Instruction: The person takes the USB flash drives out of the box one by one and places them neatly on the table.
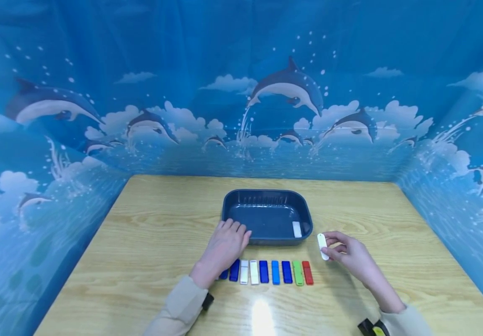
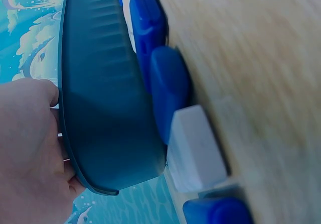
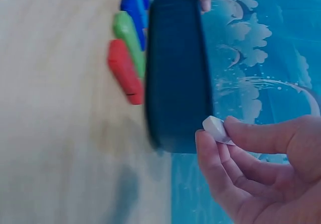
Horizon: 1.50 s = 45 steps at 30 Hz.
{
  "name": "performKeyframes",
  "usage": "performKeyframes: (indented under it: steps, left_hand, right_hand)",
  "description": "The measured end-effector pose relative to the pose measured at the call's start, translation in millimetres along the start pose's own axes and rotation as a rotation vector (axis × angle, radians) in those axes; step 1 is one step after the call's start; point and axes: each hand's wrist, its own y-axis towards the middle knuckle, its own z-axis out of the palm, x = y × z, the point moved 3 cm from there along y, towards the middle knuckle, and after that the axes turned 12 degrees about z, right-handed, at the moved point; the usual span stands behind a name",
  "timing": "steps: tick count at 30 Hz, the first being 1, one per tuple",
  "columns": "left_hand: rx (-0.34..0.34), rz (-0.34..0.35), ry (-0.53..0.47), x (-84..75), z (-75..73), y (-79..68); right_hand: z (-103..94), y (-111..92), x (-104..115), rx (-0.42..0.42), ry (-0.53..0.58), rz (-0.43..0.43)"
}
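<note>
A dark blue plastic basin (image 1: 266, 242) stands on the table, with one white USB flash drive (image 1: 297, 229) lying inside at its right front corner. My left hand (image 1: 225, 242) grips the basin's rim at the near left corner, its fingers hooked over the edge (image 2: 64, 133). Just right of the basin, my right hand (image 1: 352, 256) holds another white USB flash drive (image 1: 322, 246) above the table, pinched between thumb and fingertips (image 3: 231, 126). A row of USB flash drives lies in front of the basin, including a red one (image 1: 307, 273) and a green one (image 1: 298, 272).
Further drives in the row are dark blue (image 1: 264, 272), light blue (image 1: 275, 272) and white (image 1: 254, 272); my left forearm covers part of the row's left end. Wood-grain tabletop (image 1: 153, 219) surrounds the basin. A blue dolphin-print curtain (image 1: 208, 154) encloses the back and sides.
</note>
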Motion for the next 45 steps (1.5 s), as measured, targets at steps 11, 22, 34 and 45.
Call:
performKeyframes:
  steps: [11,22,34,45]
  left_hand:
    - [0.016,-0.009,0.002,0.5,-0.6,0.5]
    - [0.007,-0.008,0.008,-1.0,-2.0,0.9]
    - [-0.064,0.026,0.008,-0.8,-3.0,-1.4]
    - [-0.045,0.024,0.000,-0.3,-2.3,-1.3]
  right_hand:
    - [23.1,-3,-24,0.070,-0.025,0.036]
    - [27.9,-4,-26,0.080,-0.090,0.066]
    - [31.6,-14,-23,0.060,-0.188,0.039]
    - [22.6,-12,-12,-0.089,-0.316,0.027]
